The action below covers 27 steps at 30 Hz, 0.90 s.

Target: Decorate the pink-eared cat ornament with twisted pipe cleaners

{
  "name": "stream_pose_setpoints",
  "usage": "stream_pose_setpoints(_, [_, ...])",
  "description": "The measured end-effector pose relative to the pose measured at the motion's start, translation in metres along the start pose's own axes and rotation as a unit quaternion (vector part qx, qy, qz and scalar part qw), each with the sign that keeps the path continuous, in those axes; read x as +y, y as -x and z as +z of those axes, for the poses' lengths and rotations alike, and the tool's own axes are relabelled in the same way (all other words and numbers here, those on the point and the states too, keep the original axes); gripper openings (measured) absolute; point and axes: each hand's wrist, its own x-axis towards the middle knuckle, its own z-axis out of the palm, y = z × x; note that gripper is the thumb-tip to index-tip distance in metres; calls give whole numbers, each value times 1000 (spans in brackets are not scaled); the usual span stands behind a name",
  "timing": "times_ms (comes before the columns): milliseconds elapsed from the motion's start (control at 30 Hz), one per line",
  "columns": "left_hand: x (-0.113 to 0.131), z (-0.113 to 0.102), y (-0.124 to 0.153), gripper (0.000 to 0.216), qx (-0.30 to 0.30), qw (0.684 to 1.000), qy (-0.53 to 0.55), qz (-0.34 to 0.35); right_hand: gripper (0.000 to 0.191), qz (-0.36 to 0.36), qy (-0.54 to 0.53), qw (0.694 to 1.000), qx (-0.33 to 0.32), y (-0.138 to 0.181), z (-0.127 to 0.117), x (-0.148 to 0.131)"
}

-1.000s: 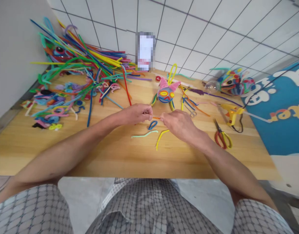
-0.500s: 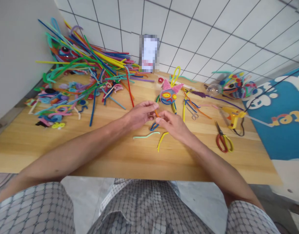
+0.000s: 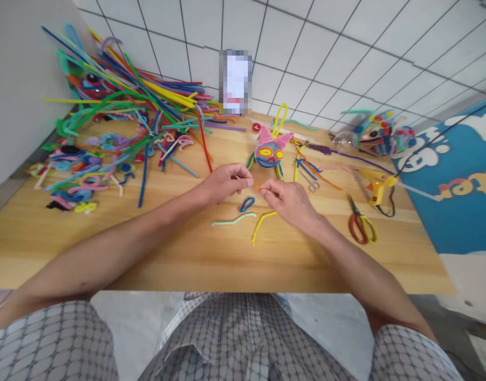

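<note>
Between my two hands runs a short orange pipe cleaner (image 3: 257, 187). My left hand (image 3: 229, 182) pinches one end of it, and the fingertips of my right hand (image 3: 283, 198) close on the other. Just beyond them stands a pipe-cleaner figure (image 3: 268, 153) with pink ears, a blue face, orange-ringed eyes and a yellow loop on top. Below the hands lie a small blue pipe-cleaner loop (image 3: 247, 204), a pale green piece (image 3: 234, 219) and a bent yellow piece (image 3: 262, 226).
A big heap of coloured pipe cleaners (image 3: 147, 100) covers the left side. Scissors (image 3: 359, 225), a yellow glue gun (image 3: 375, 185) and small metal scissors (image 3: 311, 182) lie to the right. A phone (image 3: 235, 82) leans on the tiled wall.
My hands have drawn slightly apart, showing the orange pipe cleaner between them. The blue loop below is now uncovered. The whole view has shifted a little.
</note>
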Motion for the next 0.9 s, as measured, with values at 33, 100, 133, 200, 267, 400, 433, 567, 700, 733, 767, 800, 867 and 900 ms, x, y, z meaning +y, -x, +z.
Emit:
stream_pose_setpoints(33, [1,2,1,15,8,997,66,-31,19,-5,-7,1000,12,3,6,-1])
stream_pose_setpoints(100, [4,3,1,20,27,979,186,-74,20,-8,-38,999,20,10,18,-2])
stream_pose_setpoints(133, [6,2,1,22,36,971,221,-82,20,-9,-49,999,15,13,24,-2])
stream_pose_setpoints(200, [10,-3,-1,24,57,970,227,-70,19,-9,-44,999,0,18,30,-2])
stream_pose_setpoints(267, [13,-11,-3,24,62,985,155,-29,18,-3,-10,1000,-3,19,28,0])
stream_pose_setpoints(400, [13,-17,-2,27,1,989,-122,83,16,18,86,996,3,13,12,3])
stream_pose_setpoints(433, [12,-16,-1,27,-14,977,-183,111,16,24,114,993,-3,11,9,3])
stream_pose_setpoints(567, [7,-8,6,8,-53,926,-321,191,21,42,202,978,-36,4,6,-5])
stream_pose_setpoints(700, [0,-5,11,6,-61,900,-380,207,22,55,243,967,-52,1,10,-13])
stream_pose_setpoints(733, [-1,-5,11,8,-60,897,-390,198,22,57,247,966,-57,1,11,-14])
stream_pose_setpoints(767, [-2,-5,11,9,-57,897,-396,186,21,58,246,966,-62,1,11,-14])
stream_pose_setpoints(800, [-2,-6,10,10,-50,900,-396,173,21,58,239,967,-65,1,10,-14])
stream_pose_setpoints(867, [-1,-7,7,11,-30,921,-358,151,18,53,205,976,-58,2,9,-13])
stream_pose_setpoints(900, [0,-9,5,9,-20,940,-313,135,17,49,176,982,-48,3,9,-11])
